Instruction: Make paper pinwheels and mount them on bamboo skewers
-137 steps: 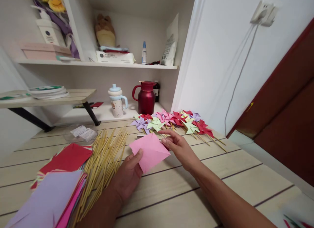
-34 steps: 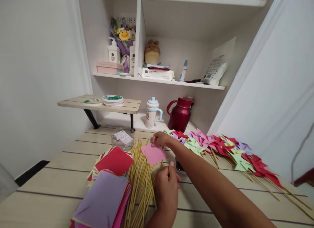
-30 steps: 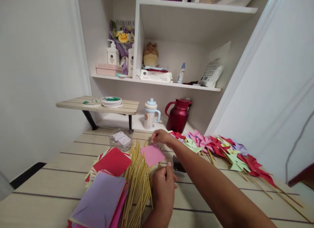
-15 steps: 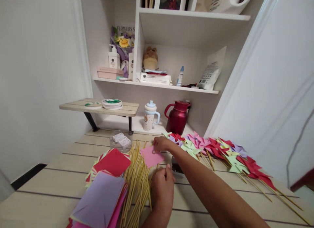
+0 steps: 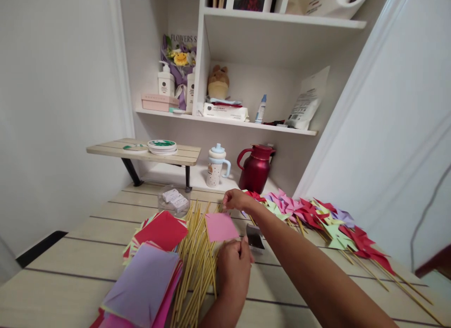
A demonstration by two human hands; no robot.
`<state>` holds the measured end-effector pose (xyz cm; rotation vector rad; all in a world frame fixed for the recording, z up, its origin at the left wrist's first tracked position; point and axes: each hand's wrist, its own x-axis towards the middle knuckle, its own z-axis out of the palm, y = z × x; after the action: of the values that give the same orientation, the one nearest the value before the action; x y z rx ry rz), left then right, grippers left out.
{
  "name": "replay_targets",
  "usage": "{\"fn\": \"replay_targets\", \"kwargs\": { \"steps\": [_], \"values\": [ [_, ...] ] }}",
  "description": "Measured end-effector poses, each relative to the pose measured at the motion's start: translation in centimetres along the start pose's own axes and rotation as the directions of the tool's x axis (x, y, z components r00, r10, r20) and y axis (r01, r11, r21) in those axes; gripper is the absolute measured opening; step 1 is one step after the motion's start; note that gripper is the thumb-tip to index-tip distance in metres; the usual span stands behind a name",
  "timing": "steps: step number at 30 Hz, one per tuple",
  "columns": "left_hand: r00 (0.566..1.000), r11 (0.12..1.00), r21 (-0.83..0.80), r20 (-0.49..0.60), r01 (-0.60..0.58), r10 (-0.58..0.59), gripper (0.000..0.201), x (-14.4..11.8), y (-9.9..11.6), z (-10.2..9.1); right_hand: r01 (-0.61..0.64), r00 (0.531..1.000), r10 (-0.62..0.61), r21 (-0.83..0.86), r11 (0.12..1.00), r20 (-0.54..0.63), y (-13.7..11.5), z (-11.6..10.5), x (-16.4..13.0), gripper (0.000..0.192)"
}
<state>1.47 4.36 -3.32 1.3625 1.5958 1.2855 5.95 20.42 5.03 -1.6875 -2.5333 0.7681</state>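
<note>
Our left hand point(image 5: 234, 267) pinches the pink paper square point(image 5: 221, 226) over the sticks point(image 5: 197, 253); our right hand point(image 5: 237, 199) curls narrow beyond it, beside a clear tub point(image 5: 174, 200) of small packets.

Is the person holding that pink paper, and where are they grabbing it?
Yes. The left hand pinches the near corner of the pink paper square, which lies over the wooden sticks. The right hand is at its far edge; grip unclear.

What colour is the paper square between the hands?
Pink paper square, lying on the sticks; head view.
</note>
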Motion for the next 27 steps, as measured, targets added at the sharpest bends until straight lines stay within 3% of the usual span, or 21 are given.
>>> {"fn": "replay_targets", "kwargs": {
  "steps": [7, 11, 19, 27],
  "values": [
    [1.0, 1.0, 0.026, 0.012, -0.005, 0.005, 0.055, 0.1, 0.0, 0.0, -0.023, 0.999, 0.03, -0.167, 0.986, 0.038, 0.1, 0.3, -0.6, 0.032],
    [1.0, 0.999, 0.033, 0.016, -0.007, 0.006, 0.056, 0.1, -0.2, 0.1, -0.018, 0.997, 0.033, -0.18, 0.984, 0.076, -0.2, 0.8, -0.4, 0.031],
    [1.0, 0.999, 0.054, 0.024, -0.001, 0.0, 0.056, 0.1, -0.2, -0.1, 0.025, 0.997, -0.028, 0.045, 0.999, 0.068, 0.4, 0.5, -0.6, 0.03],
    [0.999, 0.996, 0.084, 0.03, -0.031, 0.028, 0.059, 0.6, -0.5, -0.1, 0.114, 0.985, -0.073, 0.272, 0.955, -0.157, 1.9, -1.4, -1.9, 0.034]
  ]
}}
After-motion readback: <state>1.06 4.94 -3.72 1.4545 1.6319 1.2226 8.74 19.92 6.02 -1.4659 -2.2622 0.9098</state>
